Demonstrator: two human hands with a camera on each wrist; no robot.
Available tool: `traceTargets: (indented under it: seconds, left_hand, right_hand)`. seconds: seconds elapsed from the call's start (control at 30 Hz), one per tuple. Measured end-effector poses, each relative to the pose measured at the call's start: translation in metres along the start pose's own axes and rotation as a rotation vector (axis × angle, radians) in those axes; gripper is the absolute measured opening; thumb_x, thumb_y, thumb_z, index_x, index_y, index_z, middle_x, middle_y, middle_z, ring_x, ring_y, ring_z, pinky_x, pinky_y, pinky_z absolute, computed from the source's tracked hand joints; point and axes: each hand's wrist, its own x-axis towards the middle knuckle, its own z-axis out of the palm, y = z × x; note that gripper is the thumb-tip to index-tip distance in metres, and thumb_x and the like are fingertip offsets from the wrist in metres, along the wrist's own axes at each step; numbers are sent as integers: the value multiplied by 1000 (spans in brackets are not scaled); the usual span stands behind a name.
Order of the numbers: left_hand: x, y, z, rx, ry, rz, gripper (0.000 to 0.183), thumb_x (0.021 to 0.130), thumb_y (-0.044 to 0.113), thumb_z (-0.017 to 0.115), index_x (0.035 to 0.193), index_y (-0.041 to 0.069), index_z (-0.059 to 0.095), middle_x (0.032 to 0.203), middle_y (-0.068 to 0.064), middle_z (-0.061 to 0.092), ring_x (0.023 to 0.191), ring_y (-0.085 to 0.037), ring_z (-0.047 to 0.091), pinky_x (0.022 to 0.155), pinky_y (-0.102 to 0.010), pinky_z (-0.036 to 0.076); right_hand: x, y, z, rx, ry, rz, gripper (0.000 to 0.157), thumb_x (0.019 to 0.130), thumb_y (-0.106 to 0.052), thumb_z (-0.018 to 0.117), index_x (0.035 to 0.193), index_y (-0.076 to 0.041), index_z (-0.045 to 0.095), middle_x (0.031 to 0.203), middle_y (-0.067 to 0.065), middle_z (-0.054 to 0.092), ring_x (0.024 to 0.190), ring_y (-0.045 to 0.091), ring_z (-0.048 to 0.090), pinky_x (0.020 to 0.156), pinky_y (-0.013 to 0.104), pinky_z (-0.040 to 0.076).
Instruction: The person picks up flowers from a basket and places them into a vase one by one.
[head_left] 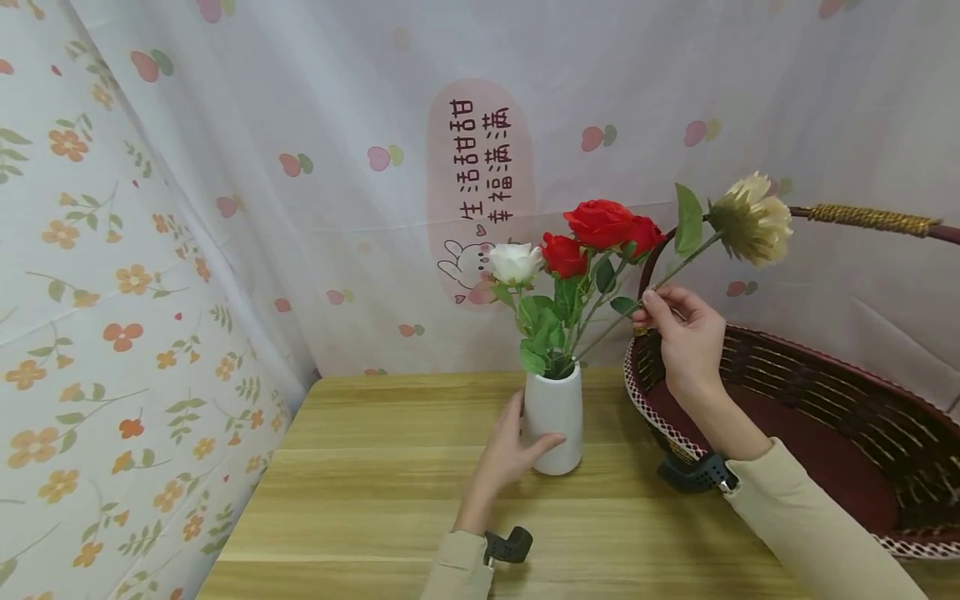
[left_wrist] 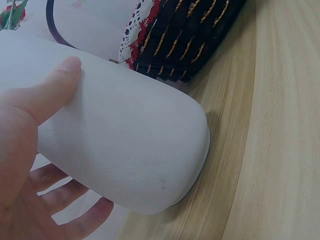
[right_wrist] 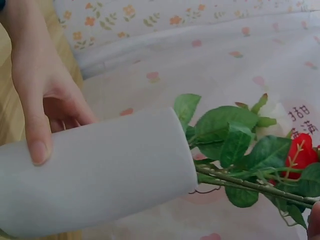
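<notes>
A white vase stands upright on the wooden table, held around its side by my left hand. In the left wrist view the thumb lies along the vase's near face, with the other fingers spread round the back. My right hand pinches the stem of a cream artificial flower, which leans far out to the right. The lower end of this stem reaches into the vase mouth. A white rose and several red roses with green leaves stand in the vase.
A large dark woven basket with a lace-trimmed rim and a tall handle stands on the right, behind my right forearm. Patterned cloth hangs behind and to the left of the table.
</notes>
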Motion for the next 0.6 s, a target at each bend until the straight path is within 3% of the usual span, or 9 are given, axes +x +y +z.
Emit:
traceTargets:
  seconds: [0.17,0.2,0.3,0.6]
  left_hand:
    - [0,1,0,1,-4,-19,85,73,57,67,141,23,26,137,5,38,121,-11,40,94,-34,41]
    - [0,1,0,-1,-4,-18,85,74,57,67,141,23,27,137,5,38,121,-11,40,94,-34,41]
    - [0,2,0,-3,-3,-13,85,74,56,67,141,23,27,136,5,38,120,-11,40,94,-34,41]
    - [-1,2,-1,-8,-5,-8,85,74,55,67,141,21,27,136,3,38,120,-12,40,93,-35,42]
  right_hand:
    - [-8,9,6,-17,-10,-32,20,82,-6,67,92,9,59,79,13,63,59,15,62,59,25,52]
    - [-7,16,4,31,-34,-46,18,81,-5,68,92,8,60,80,12,64,60,15,63,59,24,52]
    - [-12,21,5,31,-41,-53,18,81,-6,69,91,6,61,77,10,63,60,14,63,59,23,52]
    - [-20,25,8,-31,7,15,18,82,-4,66,92,9,57,74,14,62,60,19,62,61,24,52]
